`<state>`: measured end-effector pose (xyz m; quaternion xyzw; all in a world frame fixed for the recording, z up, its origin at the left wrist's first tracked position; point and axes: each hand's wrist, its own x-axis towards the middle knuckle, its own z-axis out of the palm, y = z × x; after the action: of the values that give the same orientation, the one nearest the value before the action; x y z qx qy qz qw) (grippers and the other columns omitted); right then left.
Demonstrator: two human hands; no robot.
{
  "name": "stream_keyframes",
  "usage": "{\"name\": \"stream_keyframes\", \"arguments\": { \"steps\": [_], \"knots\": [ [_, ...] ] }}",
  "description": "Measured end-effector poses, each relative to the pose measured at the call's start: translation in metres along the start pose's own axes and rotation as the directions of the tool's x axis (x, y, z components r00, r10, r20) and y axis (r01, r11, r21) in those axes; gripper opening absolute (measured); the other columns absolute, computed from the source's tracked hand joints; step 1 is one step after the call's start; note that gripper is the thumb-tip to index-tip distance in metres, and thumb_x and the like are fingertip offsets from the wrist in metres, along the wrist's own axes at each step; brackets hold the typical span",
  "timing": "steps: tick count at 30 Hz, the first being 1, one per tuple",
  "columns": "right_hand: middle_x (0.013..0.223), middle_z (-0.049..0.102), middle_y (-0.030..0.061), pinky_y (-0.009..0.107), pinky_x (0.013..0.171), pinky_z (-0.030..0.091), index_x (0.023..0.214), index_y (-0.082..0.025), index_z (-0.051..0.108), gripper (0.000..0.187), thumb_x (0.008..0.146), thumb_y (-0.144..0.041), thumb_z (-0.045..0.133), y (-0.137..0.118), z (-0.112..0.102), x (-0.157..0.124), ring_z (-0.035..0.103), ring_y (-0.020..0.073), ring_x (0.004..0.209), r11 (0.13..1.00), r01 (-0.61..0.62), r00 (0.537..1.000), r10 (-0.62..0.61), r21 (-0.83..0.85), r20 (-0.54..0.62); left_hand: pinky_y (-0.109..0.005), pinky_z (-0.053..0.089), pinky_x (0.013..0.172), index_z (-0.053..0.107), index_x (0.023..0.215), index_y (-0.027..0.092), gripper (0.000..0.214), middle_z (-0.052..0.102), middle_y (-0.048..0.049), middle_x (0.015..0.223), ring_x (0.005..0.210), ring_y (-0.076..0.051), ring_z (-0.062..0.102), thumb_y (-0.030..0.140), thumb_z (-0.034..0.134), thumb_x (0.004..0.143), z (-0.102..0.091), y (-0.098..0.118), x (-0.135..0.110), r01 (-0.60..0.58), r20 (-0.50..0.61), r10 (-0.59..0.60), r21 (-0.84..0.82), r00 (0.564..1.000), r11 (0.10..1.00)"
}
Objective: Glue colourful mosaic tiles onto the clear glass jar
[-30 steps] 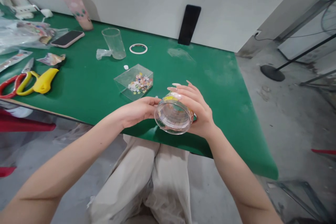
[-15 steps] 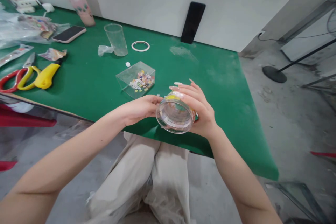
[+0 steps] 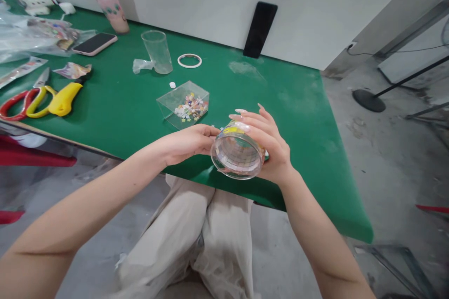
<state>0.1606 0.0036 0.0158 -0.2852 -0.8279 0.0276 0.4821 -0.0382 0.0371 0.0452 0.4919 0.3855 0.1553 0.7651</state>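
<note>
My right hand [image 3: 270, 147] is wrapped round a clear plastic cup [image 3: 236, 153] lying on its side, its round base turned toward me, over the near edge of the green table [image 3: 298, 117]. Small coloured pieces line the cup's wall. My left hand [image 3: 185, 142] presses its pinched fingertips against the cup's left side; whether they hold a small piece I cannot make out. A clear box of small coloured pieces [image 3: 184, 104] stands just beyond my left hand.
Further back stand an empty clear cup [image 3: 157, 51], a white ring [image 3: 189, 60], a pink tumbler [image 3: 107, 0] and a black phone [image 3: 260, 29] leaning on the wall. At left lie a pink phone [image 3: 94, 43], yellow and red scissors [image 3: 42, 101] and plastic bags [image 3: 31, 37].
Both hands and the cup stay in nearly the same pose. The view has shifted slightly, so the table things sit a little further right and lower.
</note>
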Motion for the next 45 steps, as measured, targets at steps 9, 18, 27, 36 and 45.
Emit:
{"name": "stream_keyframes", "arguments": {
  "steps": [9, 18, 27, 36, 45],
  "knots": [
    [0.137, 0.048, 0.006, 0.053, 0.096, 0.049, 0.129, -0.036, 0.035, 0.079, 0.064, -0.077, 0.055, -0.004, -0.001, 0.006, 0.05, 0.0328, 0.125, 0.871, -0.314, 0.889, 0.409, 0.379, -0.203, -0.029, 0.048, 0.081, 0.059, 0.087, 0.018, 0.023, 0.069, -0.0043, 0.09, 0.088, -0.017, 0.064, 0.039, 0.062, 0.08, 0.003, -0.011, -0.012, -0.161, -0.081, 0.189, 0.27, 0.979, 0.949],
    [0.127, 0.06, 0.0021, 0.057, 0.103, 0.041, 0.121, -0.033, 0.051, 0.058, 0.085, -0.068, 0.023, -0.008, -0.008, 0.011, 0.042, 0.0292, 0.133, 0.364, -0.432, 0.67, 0.742, 0.825, 0.024, -0.021, 0.039, 0.052, 0.041, 0.069, 0.02, 0.038, 0.044, 0.0073, 0.061, 0.054, -0.007, 0.044, 0.041, 0.072, 0.071, 0.035, -0.014, -0.027, -0.338, -0.209, 0.72, 0.775, 0.662, 0.534],
    [0.125, 0.061, 0.0006, 0.058, 0.104, 0.039, 0.118, -0.033, 0.053, 0.058, 0.081, -0.072, 0.03, -0.008, -0.005, 0.01, 0.038, 0.029, 0.136, 0.368, -0.471, 0.655, 0.755, 0.802, 0.038, -0.019, 0.033, 0.047, 0.042, 0.07, 0.02, 0.031, 0.042, 0.0072, 0.061, 0.051, -0.006, 0.037, 0.037, 0.068, 0.077, 0.042, -0.002, -0.016, -0.449, 0.159, 0.913, 0.893, 0.375, 0.028],
    [0.129, 0.057, -0.001, 0.058, 0.105, 0.038, 0.112, -0.033, 0.056, 0.052, 0.08, -0.069, 0.037, -0.01, -0.006, 0.012, 0.034, 0.0295, 0.138, 0.345, -0.403, 0.684, 0.729, 0.848, 0.028, -0.02, 0.033, 0.047, 0.043, 0.064, 0.02, 0.032, 0.042, 0.0061, 0.055, 0.05, -0.008, 0.041, 0.037, 0.061, 0.083, 0.05, -0.001, -0.012, -0.386, 0.205, 0.922, 0.92, 0.328, -0.067],
    [0.128, 0.059, 0.0005, 0.06, 0.103, 0.039, 0.116, -0.033, 0.055, 0.059, 0.08, -0.073, 0.031, -0.009, -0.008, 0.01, 0.037, 0.0304, 0.136, 0.361, -0.449, 0.667, 0.744, 0.817, 0.038, -0.019, 0.033, 0.046, 0.042, 0.06, 0.019, 0.035, 0.041, 0.0078, 0.054, 0.049, -0.006, 0.039, 0.034, 0.069, 0.077, 0.055, 0.002, -0.012, -0.46, 0.107, 0.926, 0.885, 0.361, 0.078]
  ]
}}
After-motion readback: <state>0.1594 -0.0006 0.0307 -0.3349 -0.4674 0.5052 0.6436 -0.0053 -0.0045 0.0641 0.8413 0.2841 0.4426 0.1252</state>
